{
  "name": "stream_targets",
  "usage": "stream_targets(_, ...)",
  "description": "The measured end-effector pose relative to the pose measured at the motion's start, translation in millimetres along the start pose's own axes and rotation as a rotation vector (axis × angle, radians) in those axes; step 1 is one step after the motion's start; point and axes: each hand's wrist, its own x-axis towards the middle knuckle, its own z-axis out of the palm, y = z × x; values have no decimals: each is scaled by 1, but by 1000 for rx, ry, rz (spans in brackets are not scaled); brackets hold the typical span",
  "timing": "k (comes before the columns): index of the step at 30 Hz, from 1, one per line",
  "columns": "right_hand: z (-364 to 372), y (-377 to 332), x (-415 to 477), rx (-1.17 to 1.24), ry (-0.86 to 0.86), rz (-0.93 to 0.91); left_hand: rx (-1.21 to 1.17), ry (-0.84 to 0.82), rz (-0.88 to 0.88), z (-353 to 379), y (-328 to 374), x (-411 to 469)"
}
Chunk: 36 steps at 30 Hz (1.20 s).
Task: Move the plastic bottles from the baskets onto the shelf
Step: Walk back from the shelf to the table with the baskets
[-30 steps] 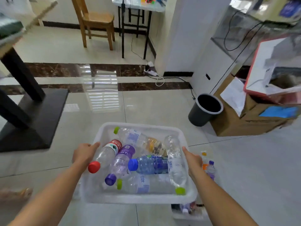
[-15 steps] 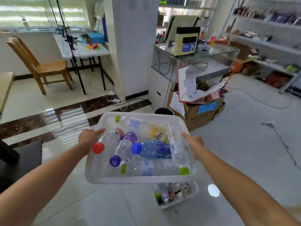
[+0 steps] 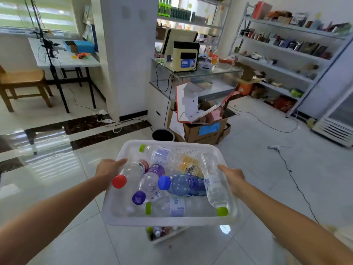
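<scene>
Bottles [image 3: 183,185] all lie in the basket [image 3: 168,219]. The left hand [image 3: 108,169] and right hand [image 3: 232,178] each have a grip on its sides. The shelf [image 3: 286,48] is far right, seemingly unreached.

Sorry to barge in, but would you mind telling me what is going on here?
A person holds a white basket off the floor, left grip on its left rim, right grip on its right. Plastic bottles lie piled on their sides inside it. A second basket with more bottles sits on the floor below. The shelf stands across the room; none of these bottles is on it yet.
</scene>
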Motion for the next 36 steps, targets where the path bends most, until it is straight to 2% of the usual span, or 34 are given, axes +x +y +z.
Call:
stream_targets(7,-41,45,-11,5,-33,-16,-11,37,-2,19,-30,-62)
stream_targets(16,-75,95,-86,72,-98,-85,-164,129,18,-22,-96,-171)
stream_targets(27,-106,140,-210,47,-380,-134,-260,284,-101,-103,-191,-338)
stream_targets(36,-132,185,-290,47,-584,-232,-383,479,-126,-130,-243,-509)
